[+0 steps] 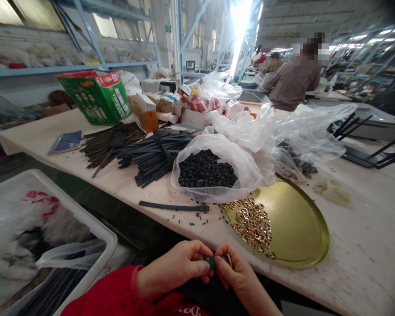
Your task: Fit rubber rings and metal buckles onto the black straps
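Note:
Just off the table's front edge, my left hand [179, 268] and my right hand [237, 275] meet with their fingertips pinched. A small dark piece [210, 261] is held between them, mostly covered by the fingers. A bit of gold-coloured metal, like a buckle [229, 260], shows at my right fingers. To the right, a round gold tray [299, 219] carries many small gold buckles [255, 224]. Beyond my hands stands an open clear plastic bag [250, 175] of small black pieces [206, 171]. One dark strap [171, 206] lies crosswise on the table.
Bundles of dark straps [158, 151] lie beside a blue booklet [65, 142] and a green carton [94, 98]. A white bin [110, 239] stands at lower left. Plastic bags [311, 131] and a black device with antennas [362, 156] are at right. A person [294, 83] is farther back.

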### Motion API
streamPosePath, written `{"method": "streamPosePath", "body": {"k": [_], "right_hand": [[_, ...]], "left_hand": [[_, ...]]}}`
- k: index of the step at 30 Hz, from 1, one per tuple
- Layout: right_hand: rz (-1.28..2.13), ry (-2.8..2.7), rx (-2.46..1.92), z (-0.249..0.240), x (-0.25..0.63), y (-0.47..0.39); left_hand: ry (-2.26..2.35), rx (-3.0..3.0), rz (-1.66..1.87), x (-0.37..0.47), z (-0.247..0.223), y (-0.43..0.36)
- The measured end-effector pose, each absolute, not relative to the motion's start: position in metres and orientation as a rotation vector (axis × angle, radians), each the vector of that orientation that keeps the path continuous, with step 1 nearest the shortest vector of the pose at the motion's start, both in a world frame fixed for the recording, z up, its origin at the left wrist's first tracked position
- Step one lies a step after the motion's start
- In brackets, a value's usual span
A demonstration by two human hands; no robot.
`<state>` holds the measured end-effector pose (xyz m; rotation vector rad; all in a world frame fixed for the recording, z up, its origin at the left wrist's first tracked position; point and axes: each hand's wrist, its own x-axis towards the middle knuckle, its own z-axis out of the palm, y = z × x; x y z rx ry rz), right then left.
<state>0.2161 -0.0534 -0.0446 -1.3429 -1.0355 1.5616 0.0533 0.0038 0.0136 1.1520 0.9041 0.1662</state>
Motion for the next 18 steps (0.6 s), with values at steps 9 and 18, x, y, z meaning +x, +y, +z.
{"method": "streamPosePath", "body": {"k": [9, 18], "right_hand": [[1.289, -1.524, -1.454, -0.034, 0.218, -0.065], [1.142, -1.360, -1.464, -0.045, 0.207, -0.074]], "left_hand": [[0.921, 1.251, 0.125, 0.052, -0.002, -0.003], [0.906, 1.550, -0.057, 0.040, 0.015, -0.005]]}}
